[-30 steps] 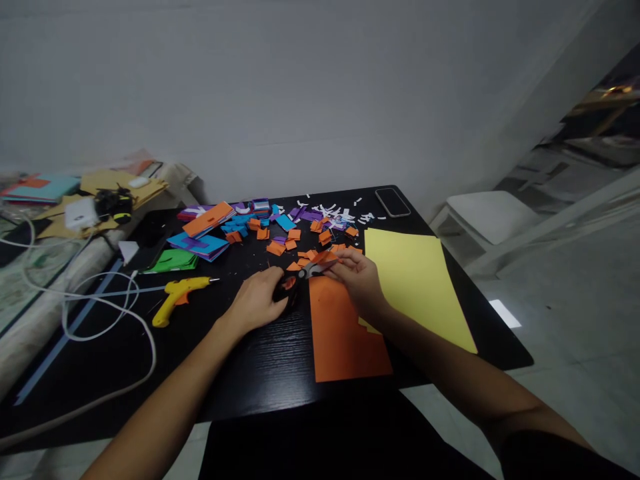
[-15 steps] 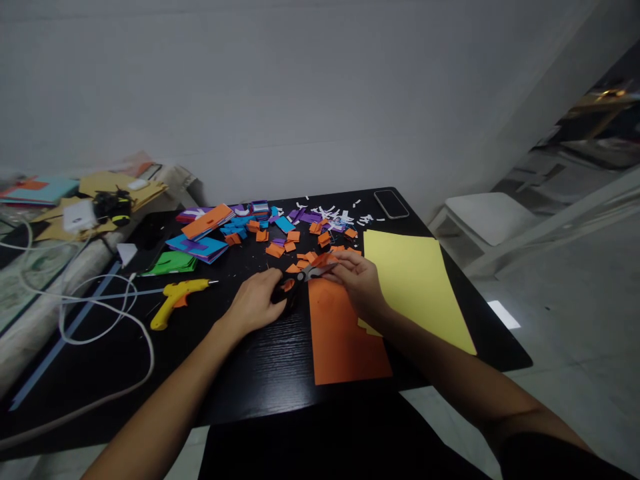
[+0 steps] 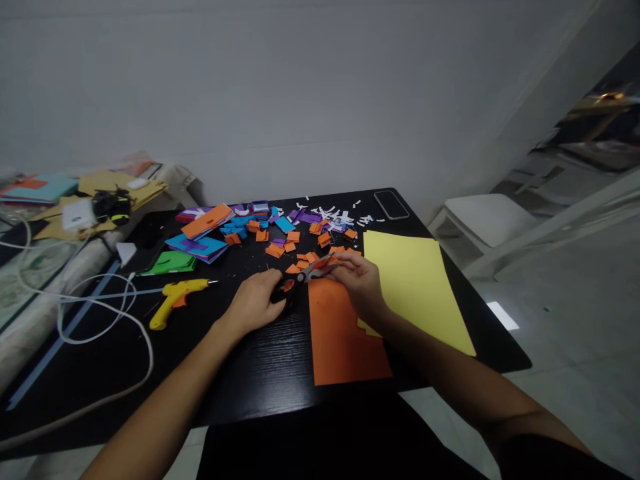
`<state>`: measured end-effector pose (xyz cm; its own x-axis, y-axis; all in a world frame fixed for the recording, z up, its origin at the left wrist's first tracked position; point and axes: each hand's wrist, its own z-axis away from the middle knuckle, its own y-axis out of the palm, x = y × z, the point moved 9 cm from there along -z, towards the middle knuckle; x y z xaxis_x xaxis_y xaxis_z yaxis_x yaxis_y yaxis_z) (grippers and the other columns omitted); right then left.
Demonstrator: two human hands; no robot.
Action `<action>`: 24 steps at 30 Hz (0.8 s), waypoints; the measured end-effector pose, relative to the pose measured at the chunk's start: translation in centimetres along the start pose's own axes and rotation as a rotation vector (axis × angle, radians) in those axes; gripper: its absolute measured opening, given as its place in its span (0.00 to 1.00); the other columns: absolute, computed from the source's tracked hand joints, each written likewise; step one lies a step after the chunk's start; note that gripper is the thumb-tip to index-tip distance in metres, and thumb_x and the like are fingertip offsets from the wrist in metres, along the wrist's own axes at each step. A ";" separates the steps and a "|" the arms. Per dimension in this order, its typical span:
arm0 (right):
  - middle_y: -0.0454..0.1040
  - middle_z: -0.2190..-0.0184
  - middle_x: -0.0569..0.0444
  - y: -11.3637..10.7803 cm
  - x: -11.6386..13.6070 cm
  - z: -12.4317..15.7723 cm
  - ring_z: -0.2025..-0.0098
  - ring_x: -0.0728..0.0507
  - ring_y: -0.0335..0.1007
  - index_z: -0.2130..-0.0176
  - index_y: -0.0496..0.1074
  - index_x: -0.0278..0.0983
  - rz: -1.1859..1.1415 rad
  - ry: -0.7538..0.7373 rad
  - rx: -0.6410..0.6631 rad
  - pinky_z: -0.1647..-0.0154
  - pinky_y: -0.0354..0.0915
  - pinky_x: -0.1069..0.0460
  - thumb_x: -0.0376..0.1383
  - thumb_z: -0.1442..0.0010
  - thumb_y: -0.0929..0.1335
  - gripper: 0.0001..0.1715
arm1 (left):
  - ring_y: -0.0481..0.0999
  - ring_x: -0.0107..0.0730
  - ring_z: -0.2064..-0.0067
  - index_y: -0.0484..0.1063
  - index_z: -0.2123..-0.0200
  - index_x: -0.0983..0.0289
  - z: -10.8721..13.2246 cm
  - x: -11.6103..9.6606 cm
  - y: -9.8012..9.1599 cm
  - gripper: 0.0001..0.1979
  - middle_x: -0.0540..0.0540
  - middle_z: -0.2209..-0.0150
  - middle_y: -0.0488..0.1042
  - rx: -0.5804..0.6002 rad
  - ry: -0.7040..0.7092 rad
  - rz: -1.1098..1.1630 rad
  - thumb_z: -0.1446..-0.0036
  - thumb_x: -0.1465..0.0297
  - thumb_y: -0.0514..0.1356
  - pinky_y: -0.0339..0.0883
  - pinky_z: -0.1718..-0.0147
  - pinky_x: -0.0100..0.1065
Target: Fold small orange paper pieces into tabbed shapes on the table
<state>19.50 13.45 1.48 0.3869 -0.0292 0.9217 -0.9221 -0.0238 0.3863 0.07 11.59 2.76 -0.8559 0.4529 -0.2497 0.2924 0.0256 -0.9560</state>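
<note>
My left hand (image 3: 256, 298) is closed on the handles of a pair of scissors (image 3: 302, 276), whose blades point right and stand a little apart. Between them lies a small orange paper piece (image 3: 324, 264), pinched by the fingers of my right hand (image 3: 358, 279); its far part is hidden by those fingers. Below the blades an orange paper sheet (image 3: 347, 347) rests flat on the black table (image 3: 270, 373). Partly under my right wrist is a stack of yellow paper (image 3: 415, 287). Small folded orange pieces (image 3: 275, 250) are scattered just beyond the scissors.
A yellow glue gun (image 3: 177, 298) lies left of my left hand, near a looping white cable (image 3: 145, 333). Folded green paper (image 3: 173, 262), blue paper (image 3: 200, 247) and white scraps (image 3: 345, 217) sit farther back. A phone (image 3: 391, 205) is at the far right corner, beside a white chair (image 3: 480, 213).
The scissor blades have opened wider around the orange paper piece. Both hands stay in nearly the same place.
</note>
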 end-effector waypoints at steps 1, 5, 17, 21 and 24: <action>0.83 0.67 0.52 0.0 0.1 0.0 0.60 0.40 0.83 0.63 0.77 0.39 0.011 -0.010 0.003 0.50 0.77 0.41 0.42 0.50 0.78 0.16 | 0.72 0.37 0.69 0.62 0.69 0.60 0.0 0.0 0.0 0.06 0.53 0.69 0.72 -0.005 0.002 -0.001 0.41 0.69 0.58 0.60 0.70 0.35; 0.83 0.67 0.52 0.1 0.3 0.2 0.61 0.40 0.83 0.63 0.77 0.38 0.022 -0.029 0.016 0.50 0.77 0.41 0.42 0.49 0.78 0.16 | 0.72 0.38 0.68 0.62 0.69 0.60 0.0 0.0 0.0 0.07 0.53 0.70 0.72 -0.016 0.010 -0.012 0.41 0.68 0.58 0.60 0.69 0.35; 0.83 0.66 0.52 0.2 0.2 0.2 0.59 0.39 0.83 0.63 0.79 0.39 -0.016 0.004 0.023 0.48 0.78 0.38 0.42 0.50 0.78 0.14 | 0.70 0.35 0.71 0.62 0.71 0.60 0.0 0.2 0.2 0.08 0.53 0.71 0.71 0.015 -0.020 0.025 0.40 0.67 0.57 0.57 0.71 0.33; 0.84 0.66 0.52 0.2 0.2 0.1 0.59 0.39 0.83 0.63 0.80 0.39 -0.019 0.015 0.020 0.47 0.77 0.38 0.41 0.50 0.77 0.13 | 0.70 0.35 0.72 0.62 0.71 0.60 0.0 0.3 0.4 0.08 0.53 0.71 0.71 0.027 -0.027 0.032 0.40 0.67 0.57 0.56 0.71 0.33; 0.84 0.66 0.52 0.3 0.1 0.1 0.60 0.40 0.83 0.63 0.80 0.38 -0.027 0.020 0.024 0.48 0.78 0.39 0.41 0.50 0.78 0.13 | 0.71 0.35 0.71 0.62 0.71 0.60 0.0 0.4 0.5 0.09 0.53 0.71 0.71 0.038 -0.026 0.036 0.39 0.66 0.57 0.56 0.71 0.33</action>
<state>19.24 13.35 1.68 0.4108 -0.0086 0.9117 -0.9108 -0.0487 0.4099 -0.10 11.77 2.21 -0.8560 0.4298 -0.2873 0.3069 -0.0246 -0.9514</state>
